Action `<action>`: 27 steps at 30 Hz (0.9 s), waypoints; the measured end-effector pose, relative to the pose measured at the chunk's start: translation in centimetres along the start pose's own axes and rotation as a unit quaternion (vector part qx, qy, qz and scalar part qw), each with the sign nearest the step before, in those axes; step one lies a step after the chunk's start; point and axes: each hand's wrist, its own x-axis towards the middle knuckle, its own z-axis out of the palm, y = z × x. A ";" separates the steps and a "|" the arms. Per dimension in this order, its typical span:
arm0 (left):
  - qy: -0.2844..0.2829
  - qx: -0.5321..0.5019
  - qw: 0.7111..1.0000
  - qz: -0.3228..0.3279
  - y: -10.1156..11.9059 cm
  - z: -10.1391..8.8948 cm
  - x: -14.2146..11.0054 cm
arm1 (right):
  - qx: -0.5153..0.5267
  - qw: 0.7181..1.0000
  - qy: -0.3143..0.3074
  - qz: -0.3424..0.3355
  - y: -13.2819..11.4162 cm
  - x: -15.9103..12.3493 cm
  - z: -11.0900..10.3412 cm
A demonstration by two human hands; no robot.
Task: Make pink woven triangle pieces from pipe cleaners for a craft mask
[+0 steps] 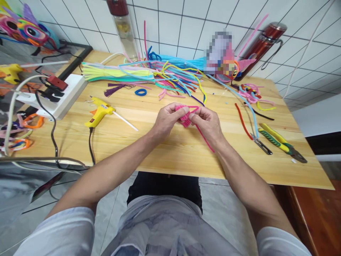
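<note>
A small pink piece of coiled pipe cleaner (186,122) is held up between my hands, over the front middle of the wooden table. My left hand (168,119) pinches it from the left, thumb on top. With closed fingers my right hand (207,122) grips the loose pink pipe cleaner (204,138) at the piece's right side. One end of that strand hangs down past the right palm. The fingertips hide part of the coiled piece.
Left of my hands lies a yellow glue gun (99,113) beside a white power strip (65,96). Bundles of colored pipe cleaners (119,74) line the back. Right are thread snips (262,145), pliers (282,142) and a red thermos (269,41). A glass bottle (125,35) stands behind.
</note>
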 end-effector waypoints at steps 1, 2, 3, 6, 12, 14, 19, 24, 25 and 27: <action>-0.002 0.011 1.000 0.000 0.0 0.0 0.0 | -0.001 1.000 0.003 -0.002 0.0 0.0 0.0; -0.002 0.019 1.000 0.002 0.1 0.0 0.0 | -0.003 1.000 0.005 -0.003 0.0 0.0 0.0; 0.001 0.025 1.000 0.006 0.1 0.0 0.0 | -0.005 1.000 0.007 -0.004 0.0 0.0 0.0; 0.014 0.031 0.999 0.024 -0.1 -0.1 0.2 | -0.009 1.000 0.014 -0.008 0.0 0.0 0.0; 0.026 0.030 0.999 0.024 -0.3 -0.4 0.4 | -0.019 1.000 0.015 -0.007 0.2 0.0 0.1; 0.024 0.019 0.999 0.019 -0.2 -0.4 0.4 | -0.018 1.000 0.013 -0.005 0.3 0.0 0.1; 0.025 0.004 1.000 0.003 -0.1 -0.4 0.3 | -0.011 1.000 0.010 -0.007 0.7 0.1 0.0; 0.018 -0.007 1.000 -0.011 -0.1 -0.4 0.3 | -0.027 1.000 0.015 -0.005 0.6 0.1 -0.1; 0.017 -0.009 1.000 -0.016 -0.1 -0.3 0.3 | -0.027 1.000 0.013 -0.003 0.5 0.1 -0.1; 0.022 -0.013 0.999 -0.027 0.0 -0.2 0.3 | -0.020 1.000 0.009 0.004 0.2 0.0 -0.2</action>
